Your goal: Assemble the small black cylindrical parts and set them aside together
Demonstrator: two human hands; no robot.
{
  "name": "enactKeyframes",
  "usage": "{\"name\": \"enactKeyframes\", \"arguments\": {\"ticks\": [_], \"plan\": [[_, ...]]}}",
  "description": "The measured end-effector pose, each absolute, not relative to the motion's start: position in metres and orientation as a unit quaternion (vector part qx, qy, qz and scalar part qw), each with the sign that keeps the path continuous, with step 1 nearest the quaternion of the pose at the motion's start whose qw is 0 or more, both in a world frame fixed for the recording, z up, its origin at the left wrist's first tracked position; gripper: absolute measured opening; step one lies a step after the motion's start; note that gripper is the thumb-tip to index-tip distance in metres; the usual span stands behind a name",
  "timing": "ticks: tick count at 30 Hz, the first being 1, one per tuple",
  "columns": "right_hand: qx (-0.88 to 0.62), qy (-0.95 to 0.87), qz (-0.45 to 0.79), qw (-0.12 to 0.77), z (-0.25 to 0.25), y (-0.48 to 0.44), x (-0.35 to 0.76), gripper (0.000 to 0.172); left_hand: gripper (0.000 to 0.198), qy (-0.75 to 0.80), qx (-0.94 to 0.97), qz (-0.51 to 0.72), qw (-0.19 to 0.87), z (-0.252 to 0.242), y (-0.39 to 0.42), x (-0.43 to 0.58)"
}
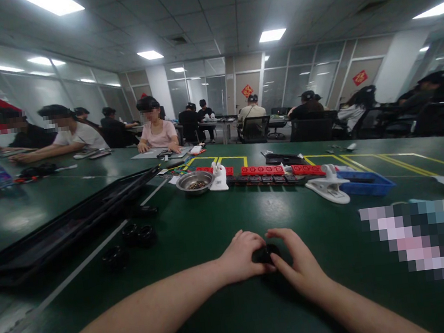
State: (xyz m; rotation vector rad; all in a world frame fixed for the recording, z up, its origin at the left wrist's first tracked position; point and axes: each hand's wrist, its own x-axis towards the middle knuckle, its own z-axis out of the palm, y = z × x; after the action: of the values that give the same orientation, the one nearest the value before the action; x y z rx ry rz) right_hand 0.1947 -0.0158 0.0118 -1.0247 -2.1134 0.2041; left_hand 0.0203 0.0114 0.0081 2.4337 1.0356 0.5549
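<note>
Just above the green tabletop, my left hand [242, 255] has its fingers curled round a small black part [263, 254] whose exact kind I cannot make out. From the other side, my right hand [299, 262] grips the same part, its thumb against the near edge and its index finger arched over the top. Part of the piece is hidden by my fingers. To the left lie black ring-shaped pieces, a pair [138, 234] side by side and a single one [115, 258].
A long black tray [71, 221] lies at the left. Beyond my hands are a metal bowl [181, 184] of small parts, a white clamp [331, 189], red strips [262, 170] and a blue bin [368, 184]. A pixelated item [418, 240] is at right. Across the table sits a person [158, 136].
</note>
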Motion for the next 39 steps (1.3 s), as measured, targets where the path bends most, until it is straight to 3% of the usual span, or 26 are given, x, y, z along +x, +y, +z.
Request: {"name": "enactKeyframes", "arguments": {"ticks": [9, 18, 24, 27, 34, 39], "plan": [[-0.437, -0.827, 0.052, 0.351, 0.0106, -0.0140, 0.1937, 0.025, 0.039, 0.365, 0.892, 0.195, 0.180, 0.0071, 0.0114, 0.0206], [-0.437, -0.812, 0.039, 0.386, 0.0094, -0.0115, 0.1972, 0.034, 0.040, 0.369, 0.888, 0.201, 0.186, 0.0046, 0.0114, 0.0192], [-0.420, -0.828, 0.081, 0.363, 0.0139, -0.0134, 0.1934, 0.023, 0.043, 0.369, 0.886, 0.201, 0.195, 0.0088, 0.0110, 0.0201], [-0.387, -0.839, 0.095, 0.370, 0.0153, -0.0155, 0.1936, 0.027, 0.047, 0.379, 0.879, 0.210, 0.198, 0.0087, 0.0112, 0.0212], [-0.436, -0.811, 0.051, 0.385, 0.0083, -0.0106, 0.1954, 0.034, 0.035, 0.374, 0.882, 0.224, 0.181, 0.0035, 0.0133, 0.0213], [-0.419, -0.825, 0.078, 0.372, 0.0102, -0.0126, 0.1937, 0.024, 0.034, 0.374, 0.883, 0.223, 0.175, 0.0028, 0.0149, 0.0212]]}}
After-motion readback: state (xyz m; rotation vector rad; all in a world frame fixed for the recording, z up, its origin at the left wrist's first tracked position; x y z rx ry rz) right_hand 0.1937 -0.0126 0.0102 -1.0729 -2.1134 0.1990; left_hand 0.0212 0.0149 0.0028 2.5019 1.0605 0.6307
